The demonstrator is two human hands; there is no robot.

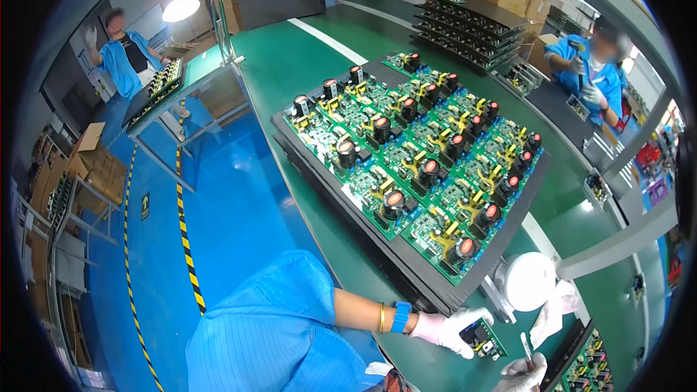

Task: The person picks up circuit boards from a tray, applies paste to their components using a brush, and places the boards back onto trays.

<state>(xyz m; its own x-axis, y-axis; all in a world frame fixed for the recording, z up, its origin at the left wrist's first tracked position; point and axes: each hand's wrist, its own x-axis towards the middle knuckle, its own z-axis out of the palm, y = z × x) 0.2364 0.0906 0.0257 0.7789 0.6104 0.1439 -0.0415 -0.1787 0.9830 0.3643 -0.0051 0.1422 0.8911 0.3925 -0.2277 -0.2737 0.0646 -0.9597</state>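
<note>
My left hand (446,332), in a white glove with a blue band at the wrist, is closed on a small green circuit board (488,343) with black parts, low over the green bench. Just to its right is my right hand (521,377), also gloved and partly cut off by the lower edge. It grips a slim pale tool (525,345) that stands upright out of the fingers; its exact kind is unclear. Beyond my left hand, a black foam-like stack (406,265) bears rows of green circuit boards (414,152) with big black capacitors.
A round white lamp head (528,282) and a white cloth (554,312) are close to my right hand. More boards (592,366) lie at the lower right. Racked boards (468,33) stand at the back. Co-workers in blue (592,76) (123,58) are across the bench and far left.
</note>
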